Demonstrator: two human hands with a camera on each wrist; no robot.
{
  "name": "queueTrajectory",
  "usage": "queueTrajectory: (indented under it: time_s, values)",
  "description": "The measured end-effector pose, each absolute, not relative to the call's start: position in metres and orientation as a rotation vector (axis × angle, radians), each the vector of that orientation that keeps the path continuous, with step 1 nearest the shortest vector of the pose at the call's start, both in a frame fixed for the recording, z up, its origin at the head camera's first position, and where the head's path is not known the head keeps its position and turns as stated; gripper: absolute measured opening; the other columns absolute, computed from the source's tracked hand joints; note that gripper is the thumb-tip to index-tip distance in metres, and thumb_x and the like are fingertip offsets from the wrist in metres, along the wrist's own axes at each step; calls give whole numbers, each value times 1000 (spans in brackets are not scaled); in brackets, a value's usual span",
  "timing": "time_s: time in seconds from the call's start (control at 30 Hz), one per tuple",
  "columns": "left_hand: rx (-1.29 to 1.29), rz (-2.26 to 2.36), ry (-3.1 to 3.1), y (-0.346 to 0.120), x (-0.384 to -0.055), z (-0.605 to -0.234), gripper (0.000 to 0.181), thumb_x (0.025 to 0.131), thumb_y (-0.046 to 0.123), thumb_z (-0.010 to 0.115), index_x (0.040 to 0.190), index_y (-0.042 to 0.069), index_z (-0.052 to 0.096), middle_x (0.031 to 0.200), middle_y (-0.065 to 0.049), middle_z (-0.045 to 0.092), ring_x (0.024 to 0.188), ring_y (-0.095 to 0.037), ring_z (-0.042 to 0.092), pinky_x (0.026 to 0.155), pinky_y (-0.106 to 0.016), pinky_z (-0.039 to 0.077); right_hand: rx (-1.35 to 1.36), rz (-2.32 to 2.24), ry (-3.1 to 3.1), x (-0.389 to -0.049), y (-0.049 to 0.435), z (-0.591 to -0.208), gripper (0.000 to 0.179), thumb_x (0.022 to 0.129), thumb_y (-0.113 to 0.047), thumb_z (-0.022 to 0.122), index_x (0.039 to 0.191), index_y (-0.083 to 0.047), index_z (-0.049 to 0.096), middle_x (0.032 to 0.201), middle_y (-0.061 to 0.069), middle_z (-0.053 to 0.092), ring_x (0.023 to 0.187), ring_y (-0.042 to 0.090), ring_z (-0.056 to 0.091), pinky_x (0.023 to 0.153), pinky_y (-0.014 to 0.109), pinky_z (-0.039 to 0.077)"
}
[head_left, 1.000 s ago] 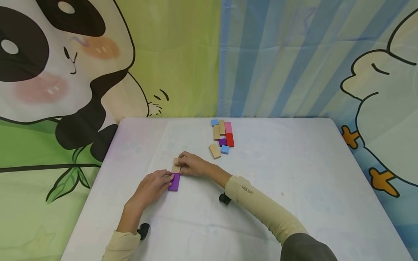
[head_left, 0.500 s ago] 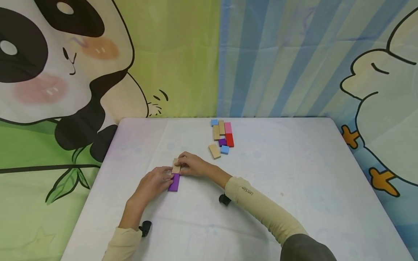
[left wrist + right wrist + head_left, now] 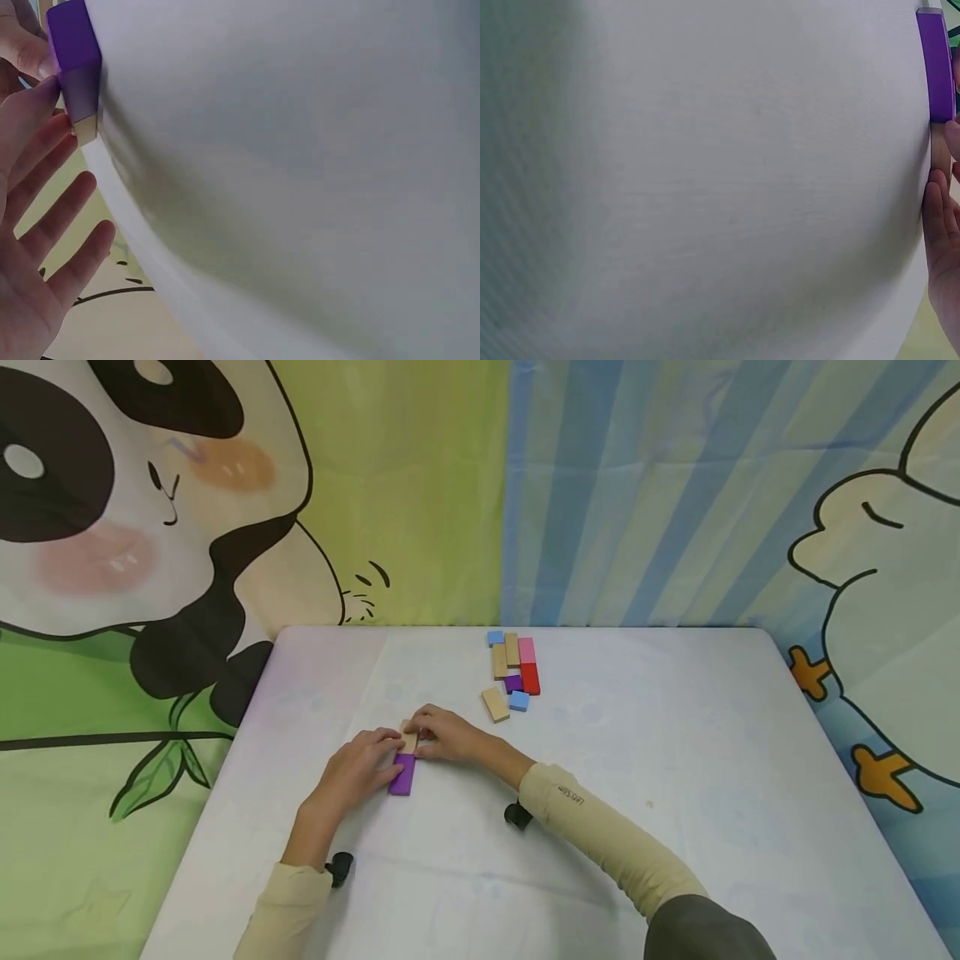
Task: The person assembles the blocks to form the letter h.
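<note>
A purple block (image 3: 402, 775) and a natural wood block (image 3: 408, 740) lie end to end on the white table, the purple one nearer the person. My right hand (image 3: 450, 733) pinches the wood block between thumb and fingers from its right side. From the left, my left hand (image 3: 362, 768) touches the pair, its thumb at the edge of the purple block and its fingertips by the wood block. The left wrist view shows the left fingers (image 3: 64, 210) spread and fairly straight beside the purple block (image 3: 75, 52). Right fingertips (image 3: 936, 191) partly cover the wood block in the right wrist view.
Toward the back of the table (image 3: 637, 718) sits a cluster of blocks: wood, pink (image 3: 527, 650), red (image 3: 530, 678), blue and a small purple one. A loose wood block (image 3: 495, 704) lies at an angle near a blue block (image 3: 519, 701). A printed cloth hangs behind.
My left hand has shifted forward, its fingers going from the purple block toward the wood block's left side. My right hand stays in place on the wood block.
</note>
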State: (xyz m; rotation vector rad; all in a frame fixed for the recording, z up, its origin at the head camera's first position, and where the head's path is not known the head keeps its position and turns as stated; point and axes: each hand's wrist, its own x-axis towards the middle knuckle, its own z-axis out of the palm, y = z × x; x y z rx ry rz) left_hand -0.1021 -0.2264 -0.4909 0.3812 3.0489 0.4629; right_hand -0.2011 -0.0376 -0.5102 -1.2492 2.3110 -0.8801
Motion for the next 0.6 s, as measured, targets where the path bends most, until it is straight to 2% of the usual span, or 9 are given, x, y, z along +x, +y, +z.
queueTrajectory:
  time_s: [0.17,0.3,0.43,0.6]
  values:
    - [429,405,2992,-225,-112,-482,38,82,29,77,113,9,69,131,-4,62,119,-28,58,92,-49,52,-1234,-890,2284,-203,-37,-507,48,90,-18,69,133,-3,52,126,11,55,104,18,59,92,23,50]
    - [412,390,2930,-224,-117,-478,37,81,30,79,110,10,69,129,-2,62,116,-26,59,90,-47,52,-1165,-873,2330,-211,-28,-500,56,90,-22,69,140,-7,47,134,11,53,113,20,58,97,29,50]
    - [424,380,2906,-224,-120,-475,36,80,28,79,110,10,68,128,-3,62,115,-27,59,89,-47,52,-1038,-904,2421,-237,-4,-487,59,91,-24,68,143,-9,44,140,12,49,122,25,56,102,37,50]
    - [452,399,2918,-223,-122,-476,39,79,24,79,113,9,67,129,-6,61,114,-28,58,88,-46,52,-906,-851,2527,-274,33,-474,61,92,-25,67,144,-8,43,143,14,47,126,30,53,102,42,50]
